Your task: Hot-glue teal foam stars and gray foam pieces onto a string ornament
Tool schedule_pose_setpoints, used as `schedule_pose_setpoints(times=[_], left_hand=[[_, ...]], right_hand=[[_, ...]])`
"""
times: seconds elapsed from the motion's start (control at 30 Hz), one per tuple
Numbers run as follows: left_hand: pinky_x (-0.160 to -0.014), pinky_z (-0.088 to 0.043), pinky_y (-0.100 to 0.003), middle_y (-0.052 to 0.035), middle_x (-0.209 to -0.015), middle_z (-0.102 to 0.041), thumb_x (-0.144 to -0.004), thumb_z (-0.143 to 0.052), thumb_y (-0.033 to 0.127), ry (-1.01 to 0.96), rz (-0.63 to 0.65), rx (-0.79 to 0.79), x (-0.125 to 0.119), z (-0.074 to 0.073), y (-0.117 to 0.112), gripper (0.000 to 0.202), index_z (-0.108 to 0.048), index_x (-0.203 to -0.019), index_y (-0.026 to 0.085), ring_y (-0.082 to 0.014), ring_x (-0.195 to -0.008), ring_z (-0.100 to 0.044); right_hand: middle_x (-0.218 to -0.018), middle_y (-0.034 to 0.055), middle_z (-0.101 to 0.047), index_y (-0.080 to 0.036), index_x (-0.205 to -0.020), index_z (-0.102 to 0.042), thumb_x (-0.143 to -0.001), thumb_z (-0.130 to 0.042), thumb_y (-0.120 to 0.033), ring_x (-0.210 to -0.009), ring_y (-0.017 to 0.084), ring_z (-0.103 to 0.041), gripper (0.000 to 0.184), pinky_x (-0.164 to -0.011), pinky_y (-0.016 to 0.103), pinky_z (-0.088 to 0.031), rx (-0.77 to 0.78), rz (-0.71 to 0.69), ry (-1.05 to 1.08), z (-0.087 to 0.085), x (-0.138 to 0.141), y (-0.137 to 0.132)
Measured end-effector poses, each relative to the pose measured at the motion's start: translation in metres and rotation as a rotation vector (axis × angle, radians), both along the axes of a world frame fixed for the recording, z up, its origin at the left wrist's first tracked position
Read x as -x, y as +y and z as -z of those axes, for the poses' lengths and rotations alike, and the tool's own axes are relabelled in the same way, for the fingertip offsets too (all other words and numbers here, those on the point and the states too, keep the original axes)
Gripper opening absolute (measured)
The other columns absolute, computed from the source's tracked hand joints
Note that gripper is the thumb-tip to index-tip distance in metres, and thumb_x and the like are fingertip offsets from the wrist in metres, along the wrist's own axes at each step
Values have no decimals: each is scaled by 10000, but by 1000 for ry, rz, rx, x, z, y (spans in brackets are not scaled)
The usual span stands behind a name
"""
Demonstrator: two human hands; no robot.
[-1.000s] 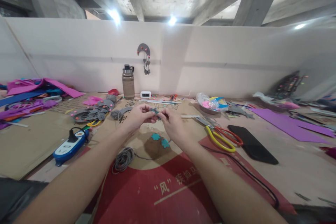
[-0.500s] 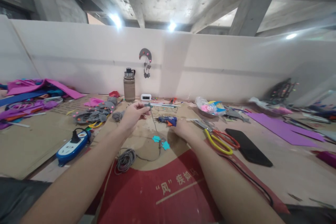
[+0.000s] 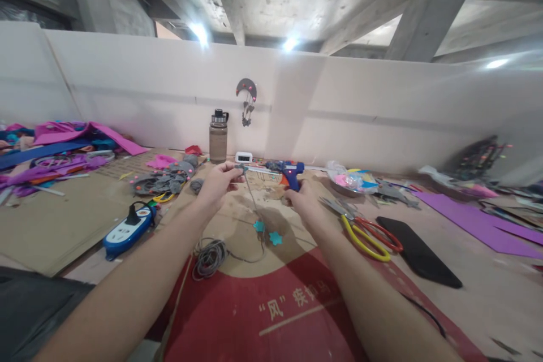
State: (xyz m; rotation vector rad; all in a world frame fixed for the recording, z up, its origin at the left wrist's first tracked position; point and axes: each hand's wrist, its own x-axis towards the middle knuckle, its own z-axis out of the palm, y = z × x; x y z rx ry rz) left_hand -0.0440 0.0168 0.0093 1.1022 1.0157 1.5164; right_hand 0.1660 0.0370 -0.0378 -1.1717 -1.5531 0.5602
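Observation:
My left hand [image 3: 218, 182] is closed in a pinch on a small grey felt piece [image 3: 242, 168], held above the table. A thin grey string [image 3: 253, 199] hangs from that piece down to two teal felt flowers [image 3: 268, 232]. My right hand [image 3: 302, 194] grips the handle of a blue glue gun [image 3: 289, 172], raised off the table with its nozzle pointing left toward the grey piece. A coil of grey string [image 3: 209, 252] lies on the cardboard below my left forearm.
Yellow and red scissors [image 3: 368, 234] and a black phone [image 3: 418, 250] lie to the right. A blue and white power strip [image 3: 129, 228] sits at left, a water bottle [image 3: 218, 137] and small clock [image 3: 244, 156] by the wall. Felt scraps [image 3: 167, 180] and purple sheets [image 3: 477, 216] lie around.
My hands parted; the right hand went to the glue gun on the table, took hold of it and lifted it. The left hand kept the grey piece raised, the flowers dangling.

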Motion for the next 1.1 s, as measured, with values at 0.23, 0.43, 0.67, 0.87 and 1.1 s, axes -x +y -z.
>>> schedule_pose_setpoints(times=[0.23,0.43,0.67,0.87,1.1], left_hand=[[-398,-311,-155,16,-618,-581,-547,-730,243,-47,-108,18,3,3,5,247,-555,-694,150,-69,-518,-548],[-394,-308,-155,14,-605,-584,-540,-720,193,-112,-114,70,1,-1,2,232,-543,-685,149,-73,-507,-560],[-408,-305,-159,19,-591,-585,-518,-749,220,-125,-81,44,2,0,2,272,-537,-672,146,-74,-509,-564],[-421,-326,-171,20,-609,-588,-496,-766,224,-115,-82,56,0,1,3,302,-544,-687,149,-82,-520,-572],[-426,-331,-173,18,-624,-594,-503,-764,227,-102,-71,51,-1,1,1,294,-550,-690,151,-80,-527,-576]], right_hand=[[-604,-53,-498,-200,-958,-457,-759,-534,-358,-469,94,-437,265,-413,210,-346,104,-254,375,-31,19,-38],[-725,-2,-554,-205,-1029,-484,-777,-529,-330,-605,148,-523,285,-568,287,-440,-23,-136,138,-34,21,-46],[-1013,108,-594,-183,-1181,-472,-811,-494,-340,-955,256,-550,402,-842,429,-423,-220,-57,-77,-29,24,-47],[-1115,132,-571,-183,-1269,-417,-835,-470,-353,-1052,279,-528,469,-887,453,-408,-260,-50,-132,-25,22,-45],[-1156,136,-566,-169,-1278,-407,-843,-468,-335,-1015,272,-551,470,-861,428,-426,-255,-18,-171,-26,23,-47]])
